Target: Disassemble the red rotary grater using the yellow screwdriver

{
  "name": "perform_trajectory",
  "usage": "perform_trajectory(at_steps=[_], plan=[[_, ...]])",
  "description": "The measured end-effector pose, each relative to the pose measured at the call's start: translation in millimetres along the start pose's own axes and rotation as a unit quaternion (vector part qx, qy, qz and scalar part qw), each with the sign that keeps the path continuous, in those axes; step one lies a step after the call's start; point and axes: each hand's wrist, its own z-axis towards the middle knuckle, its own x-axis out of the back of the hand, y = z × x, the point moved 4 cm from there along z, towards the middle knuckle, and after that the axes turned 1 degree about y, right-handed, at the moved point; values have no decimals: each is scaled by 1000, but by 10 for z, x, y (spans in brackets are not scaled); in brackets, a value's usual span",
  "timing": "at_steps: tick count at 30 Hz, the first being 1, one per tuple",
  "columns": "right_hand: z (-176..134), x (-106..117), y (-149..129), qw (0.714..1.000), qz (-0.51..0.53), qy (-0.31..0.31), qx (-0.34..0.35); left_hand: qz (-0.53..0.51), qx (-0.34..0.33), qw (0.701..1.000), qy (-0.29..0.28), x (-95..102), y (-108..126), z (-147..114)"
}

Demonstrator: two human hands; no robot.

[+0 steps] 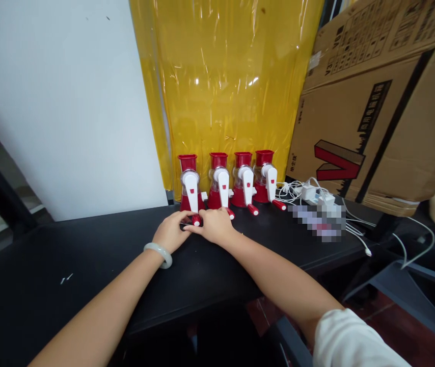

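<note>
- White sleeve (349, 339) near right
- Left hand (170, 230), right hand (216, 224) at leftmost grinder (189, 178), crank knob (196, 219) between; can't tell if gripping
- Cables (285, 188), carton (355, 117) right; yellow curtain (228, 92) far

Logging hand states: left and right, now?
Left hand: half-curled by the leftmost grinder; grip cannot be told.
Right hand: by the same grinder; grip cannot be told.

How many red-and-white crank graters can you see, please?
4, in a row on the black table: leftmost grater, second grater, third grater, and rightmost grater nearest the cardboard box.
</note>
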Motion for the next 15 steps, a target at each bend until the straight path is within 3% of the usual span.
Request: perform_trajectory(at_steps=[6, 15], plan=[[-48, 37, -64, 999, 10, -13, 30, 14, 4, 1000, 13, 27, -7, 6], [-31, 17, -40, 999, 20, -42, 21, 9, -22, 1000, -17, 18, 17, 7]])
